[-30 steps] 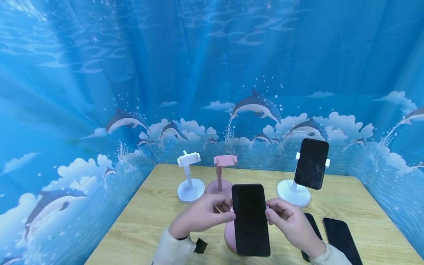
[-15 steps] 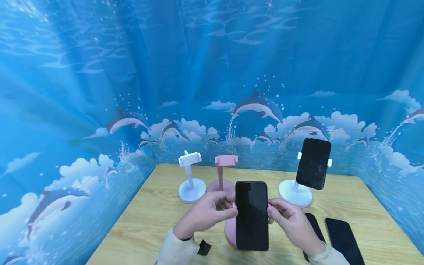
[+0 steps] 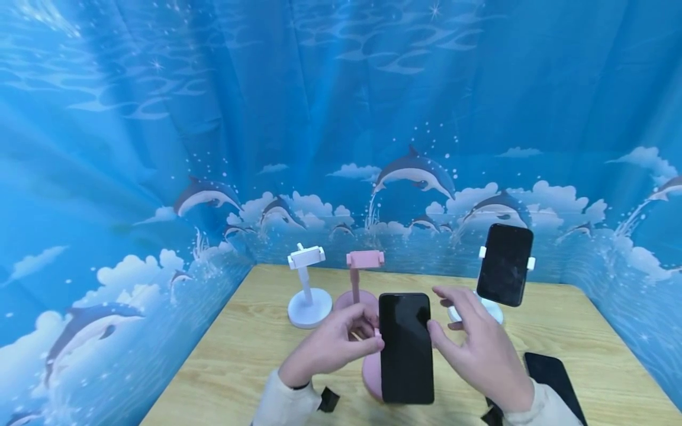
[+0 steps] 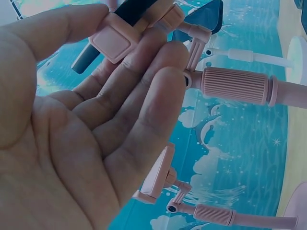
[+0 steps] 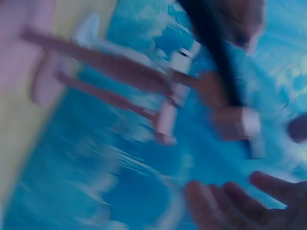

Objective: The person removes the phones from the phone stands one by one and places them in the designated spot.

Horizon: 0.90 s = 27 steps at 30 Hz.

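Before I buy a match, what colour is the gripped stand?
Pink: the stand, clearest in the left wrist view.

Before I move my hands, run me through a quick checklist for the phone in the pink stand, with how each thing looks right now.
1. Front phone between both ends of the pink clamp: ok; the wrist views show one at each edge.
2. Clamp tight enough: cannot tell; the pictures don't show its pressure.
3. Left hand steadying the clamp: ok; its fingers pinch one end.
4. Right hand not gripping: ok; its fingers are spread.
5. Pink base in full view: not ok; the front phone hides much of it.
6. Back phone held in its white stand: ok.
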### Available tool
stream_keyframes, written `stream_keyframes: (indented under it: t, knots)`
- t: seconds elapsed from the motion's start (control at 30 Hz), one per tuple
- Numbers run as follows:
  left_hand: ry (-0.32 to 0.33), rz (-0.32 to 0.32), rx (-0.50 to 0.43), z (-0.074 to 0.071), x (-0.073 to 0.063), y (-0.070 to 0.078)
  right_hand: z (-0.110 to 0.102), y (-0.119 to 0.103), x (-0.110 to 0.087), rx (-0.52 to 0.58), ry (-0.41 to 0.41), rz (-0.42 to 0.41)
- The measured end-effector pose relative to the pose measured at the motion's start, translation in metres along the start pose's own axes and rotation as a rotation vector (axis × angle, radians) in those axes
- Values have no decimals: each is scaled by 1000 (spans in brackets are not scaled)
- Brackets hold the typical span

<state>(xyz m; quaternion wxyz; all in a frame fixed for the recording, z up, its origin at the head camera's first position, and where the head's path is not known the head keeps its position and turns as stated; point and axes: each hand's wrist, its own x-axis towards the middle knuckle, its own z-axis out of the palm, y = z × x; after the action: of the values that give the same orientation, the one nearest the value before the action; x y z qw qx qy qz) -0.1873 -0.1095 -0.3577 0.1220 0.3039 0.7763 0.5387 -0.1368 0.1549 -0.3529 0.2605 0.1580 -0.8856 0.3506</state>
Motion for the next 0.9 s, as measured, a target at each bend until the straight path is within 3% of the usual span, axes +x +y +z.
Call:
stream_keyframes:
  t: [0.1, 0.27, 0.53, 0.9]
  knots:
    - [6, -11, 4, 0, -1, 1, -8, -24, 7, -207, 41, -93]
    - [30, -57, 18, 0, -1, 4, -10, -53, 16, -368, 53, -178]
    - [60, -73, 46, 1, 0, 6, -1, -74, 26, -446, 12, -200]
    - [57, -37, 55, 2, 1, 3, 18, -70, 35, -512, -60, -178]
